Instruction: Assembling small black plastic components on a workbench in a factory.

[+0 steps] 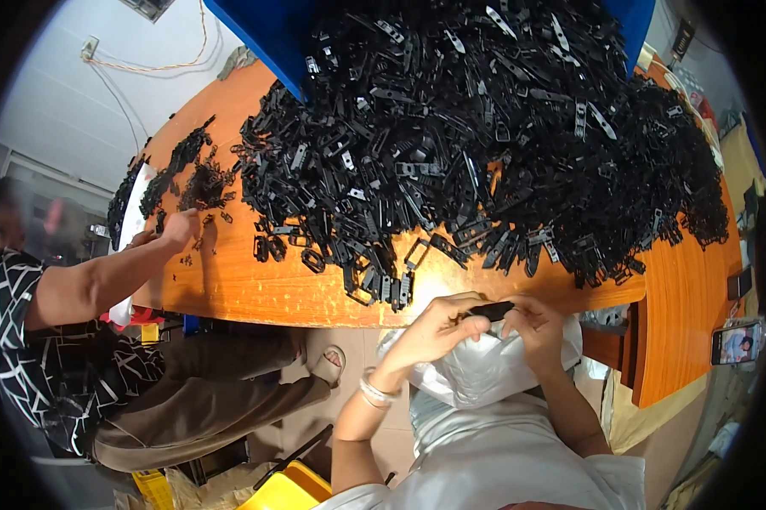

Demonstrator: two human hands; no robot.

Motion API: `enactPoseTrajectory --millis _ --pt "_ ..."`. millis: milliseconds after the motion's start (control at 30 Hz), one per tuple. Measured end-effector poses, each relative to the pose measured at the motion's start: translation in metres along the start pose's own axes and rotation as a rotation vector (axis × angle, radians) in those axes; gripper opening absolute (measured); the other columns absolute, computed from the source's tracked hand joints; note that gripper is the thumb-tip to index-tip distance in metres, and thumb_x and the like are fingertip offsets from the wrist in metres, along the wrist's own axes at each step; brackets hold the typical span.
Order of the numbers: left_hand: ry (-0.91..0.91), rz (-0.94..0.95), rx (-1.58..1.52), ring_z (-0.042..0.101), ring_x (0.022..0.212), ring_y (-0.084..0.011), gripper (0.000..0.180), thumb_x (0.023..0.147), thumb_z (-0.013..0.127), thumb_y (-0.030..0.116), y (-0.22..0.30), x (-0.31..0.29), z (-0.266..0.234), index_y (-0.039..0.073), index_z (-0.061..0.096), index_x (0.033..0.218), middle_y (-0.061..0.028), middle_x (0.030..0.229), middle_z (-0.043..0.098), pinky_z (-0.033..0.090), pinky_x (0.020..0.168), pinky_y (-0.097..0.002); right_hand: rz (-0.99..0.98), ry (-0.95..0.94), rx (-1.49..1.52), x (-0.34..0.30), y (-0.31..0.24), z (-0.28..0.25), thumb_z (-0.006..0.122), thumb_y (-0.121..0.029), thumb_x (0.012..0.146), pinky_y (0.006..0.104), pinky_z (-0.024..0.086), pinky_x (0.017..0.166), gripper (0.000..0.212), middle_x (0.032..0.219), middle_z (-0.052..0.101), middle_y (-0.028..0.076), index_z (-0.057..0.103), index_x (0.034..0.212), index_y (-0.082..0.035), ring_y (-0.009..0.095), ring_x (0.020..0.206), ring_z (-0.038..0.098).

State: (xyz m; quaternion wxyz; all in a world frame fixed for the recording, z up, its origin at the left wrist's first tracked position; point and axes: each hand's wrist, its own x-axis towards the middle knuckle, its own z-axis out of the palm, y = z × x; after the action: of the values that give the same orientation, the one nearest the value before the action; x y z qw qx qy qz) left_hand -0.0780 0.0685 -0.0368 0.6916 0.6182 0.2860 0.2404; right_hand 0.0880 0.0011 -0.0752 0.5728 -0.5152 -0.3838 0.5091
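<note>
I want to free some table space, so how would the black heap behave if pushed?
The black heap would probably slump and spread, since its small parts look loose. Some may snag together, as many have openings. Pieces near the front edge of the table could fall off.

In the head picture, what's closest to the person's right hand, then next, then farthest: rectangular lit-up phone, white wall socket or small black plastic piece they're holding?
From the right hand:
1. Small black plastic piece, just left.
2. Rectangular lit-up phone, over right.
3. White wall socket, far upper left.
</note>
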Motion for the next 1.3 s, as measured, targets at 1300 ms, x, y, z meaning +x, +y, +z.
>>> enactPoseTrajectory --millis 1300 --pt "0.626 0.617 1.630 0.052 0.077 -0.0303 0.011 0.064 0.062 0.006 0.083 0.225 -0.233 0.002 0.060 0.074 -0.0135 0.076 0.057 0.044 0.070 -0.0364 -0.286 0.057 -0.457 0.015 0.018 0.007 0.063 0.002 0.068 0.0209 0.041 0.051 0.020 0.079 0.057 0.009 0.058 0.088 0.001 0.012 0.060 0.054"
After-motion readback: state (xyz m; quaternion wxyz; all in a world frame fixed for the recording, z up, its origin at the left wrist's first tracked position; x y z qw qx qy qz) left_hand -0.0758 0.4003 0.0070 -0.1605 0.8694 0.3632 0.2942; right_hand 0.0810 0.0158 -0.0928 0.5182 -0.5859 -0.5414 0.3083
